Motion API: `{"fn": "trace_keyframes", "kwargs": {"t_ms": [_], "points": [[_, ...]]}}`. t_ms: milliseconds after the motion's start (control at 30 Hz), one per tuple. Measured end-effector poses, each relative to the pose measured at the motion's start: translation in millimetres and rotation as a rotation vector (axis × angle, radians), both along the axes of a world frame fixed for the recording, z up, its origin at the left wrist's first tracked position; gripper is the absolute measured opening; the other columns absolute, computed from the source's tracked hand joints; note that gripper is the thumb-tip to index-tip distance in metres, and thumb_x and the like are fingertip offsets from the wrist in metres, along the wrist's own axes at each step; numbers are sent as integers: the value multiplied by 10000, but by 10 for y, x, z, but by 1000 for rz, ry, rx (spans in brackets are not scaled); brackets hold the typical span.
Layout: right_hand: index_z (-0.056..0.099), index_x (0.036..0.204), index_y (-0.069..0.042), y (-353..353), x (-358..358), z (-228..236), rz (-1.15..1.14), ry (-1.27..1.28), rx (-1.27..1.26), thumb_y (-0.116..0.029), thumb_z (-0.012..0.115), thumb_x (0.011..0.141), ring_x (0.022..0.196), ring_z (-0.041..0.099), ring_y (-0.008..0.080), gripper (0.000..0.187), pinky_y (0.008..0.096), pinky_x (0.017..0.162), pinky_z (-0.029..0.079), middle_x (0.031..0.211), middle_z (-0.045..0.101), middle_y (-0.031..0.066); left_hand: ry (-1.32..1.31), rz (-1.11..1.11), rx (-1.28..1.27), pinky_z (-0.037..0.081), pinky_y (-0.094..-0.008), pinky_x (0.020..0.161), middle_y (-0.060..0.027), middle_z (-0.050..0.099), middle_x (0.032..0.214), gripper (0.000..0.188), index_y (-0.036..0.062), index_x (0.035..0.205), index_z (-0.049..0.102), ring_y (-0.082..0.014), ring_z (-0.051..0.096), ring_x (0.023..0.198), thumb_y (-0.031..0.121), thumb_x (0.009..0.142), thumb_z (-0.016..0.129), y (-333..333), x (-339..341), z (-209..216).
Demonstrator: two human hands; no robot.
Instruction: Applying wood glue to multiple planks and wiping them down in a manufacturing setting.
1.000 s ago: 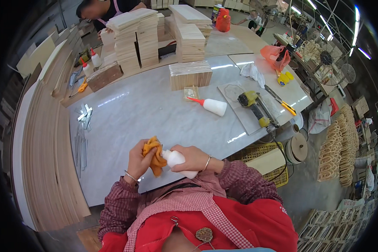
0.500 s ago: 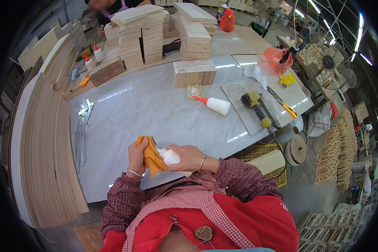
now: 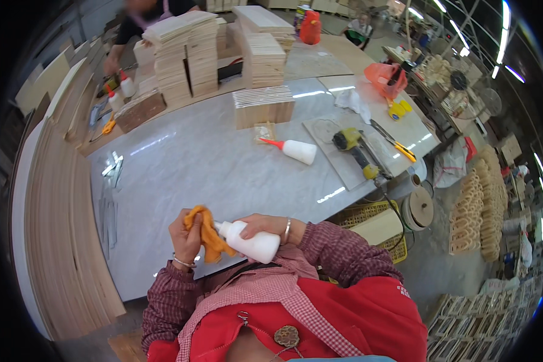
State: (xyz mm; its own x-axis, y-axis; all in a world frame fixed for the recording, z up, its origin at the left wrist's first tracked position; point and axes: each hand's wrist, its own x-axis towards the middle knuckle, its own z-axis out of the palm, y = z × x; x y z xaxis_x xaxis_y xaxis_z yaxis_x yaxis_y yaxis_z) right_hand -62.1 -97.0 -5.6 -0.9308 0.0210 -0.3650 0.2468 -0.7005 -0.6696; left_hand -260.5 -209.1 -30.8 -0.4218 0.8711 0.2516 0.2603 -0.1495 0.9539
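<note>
My left hand (image 3: 186, 237) is closed on a crumpled orange cloth (image 3: 212, 238) near the front edge of the table. In my right hand (image 3: 264, 225) lies a white squeeze bottle (image 3: 254, 242), tilted, its neck end pointing left at the cloth. The bottle's tip is partly hidden by the cloth, so whether the two touch I cannot tell. Farther back on the tabletop lies another white bottle (image 3: 298, 152) with a red nozzle. Its tip reaches a small clear tray (image 3: 263, 131), in front of a stack of wooden pieces (image 3: 263, 108).
Metal strips (image 3: 108, 211) lie at the table's left. A yellow-green nail gun (image 3: 357, 151) rests on a board at right, beside a yellow-handled tool (image 3: 398, 145). Tall wood stacks (image 3: 184, 60) stand at the back. A person (image 3: 127, 36) works behind them; long boards (image 3: 66, 229) line the left.
The white bottle has turned so more of its body shows, and the orange cloth is bunched higher by my left hand. The person at the back has reached an arm out leftward.
</note>
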Motion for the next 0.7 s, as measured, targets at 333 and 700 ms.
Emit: {"fn": "trace_keyframes", "kwargs": {"t_ms": [333,700], "points": [[530,1053,-35,67,-37,-111,70,-100,792,-226,655,692,754,570,170,426,254,606,483,897,593,103,-749,3,-222,403,-199,566,-40,562,746,139,-2,890,573,-100,471,619,130,861,544,102,165,259],[548,1027,-45,68,-66,-125,88,-74,699,-225,667,687,739,561,168,403,259,629,478,903,593,86,-77,12,-46,410,-190,585,-53,573,779,190,-8,884,565,-106,516,651,179,874,533,-28,11,-118]]}}
